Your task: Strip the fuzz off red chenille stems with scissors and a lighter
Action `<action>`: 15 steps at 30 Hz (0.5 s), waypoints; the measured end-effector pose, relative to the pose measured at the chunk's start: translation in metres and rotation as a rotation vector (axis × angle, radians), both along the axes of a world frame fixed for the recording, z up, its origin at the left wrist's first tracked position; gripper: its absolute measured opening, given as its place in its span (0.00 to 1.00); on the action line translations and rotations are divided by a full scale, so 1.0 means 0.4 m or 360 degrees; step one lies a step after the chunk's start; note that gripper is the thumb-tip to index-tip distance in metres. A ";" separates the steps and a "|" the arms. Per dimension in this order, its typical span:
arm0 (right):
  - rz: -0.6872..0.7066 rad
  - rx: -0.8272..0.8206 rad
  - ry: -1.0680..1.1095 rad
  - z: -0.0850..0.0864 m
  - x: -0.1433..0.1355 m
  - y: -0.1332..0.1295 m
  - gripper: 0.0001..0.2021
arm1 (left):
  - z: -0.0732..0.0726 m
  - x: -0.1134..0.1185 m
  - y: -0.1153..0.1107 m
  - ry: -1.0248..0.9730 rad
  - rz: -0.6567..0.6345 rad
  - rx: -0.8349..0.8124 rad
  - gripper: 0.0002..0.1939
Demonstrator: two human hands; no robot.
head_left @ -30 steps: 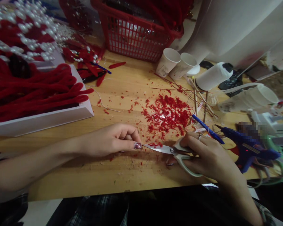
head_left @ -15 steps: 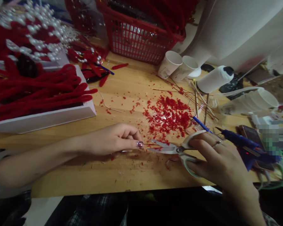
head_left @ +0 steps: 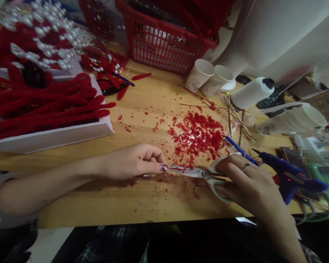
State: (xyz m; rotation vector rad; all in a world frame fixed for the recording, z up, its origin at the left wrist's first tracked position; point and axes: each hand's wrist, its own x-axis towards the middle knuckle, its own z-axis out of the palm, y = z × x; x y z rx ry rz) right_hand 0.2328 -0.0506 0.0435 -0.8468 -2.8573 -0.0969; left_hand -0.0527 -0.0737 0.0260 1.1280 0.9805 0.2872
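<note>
Left forearm (head_left: 52,184) extends from the left; left hand (head_left: 139,162) pinched, thumb (head_left: 152,168) against curled fingers (head_left: 155,155). Right forearm (head_left: 286,228) enters from near right; right hand (head_left: 250,184) gripping, knuckles (head_left: 233,166) bent.

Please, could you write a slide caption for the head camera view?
Right hand holds scissors pointed toward the left hand, beside scattered red fluff.

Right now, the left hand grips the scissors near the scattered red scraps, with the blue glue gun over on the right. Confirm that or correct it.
Wrong hand: the head view shows the right hand gripping the scissors. The rest stands: they are near the scattered red scraps, and the blue glue gun is over on the right.
</note>
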 end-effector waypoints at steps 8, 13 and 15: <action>-0.0235 0.0011 0.0127 -0.011 0.024 0.005 0.04 | -0.008 -0.003 -0.002 -0.0127 0.0045 -0.0091 0.08; -0.0602 0.0017 0.0369 0.002 0.071 -0.019 0.06 | -0.027 -0.004 0.004 -0.0447 0.0104 -0.0290 0.06; -0.0618 -0.0031 0.0430 0.008 0.080 -0.031 0.07 | -0.035 -0.004 0.009 -0.0537 0.0101 -0.0341 0.06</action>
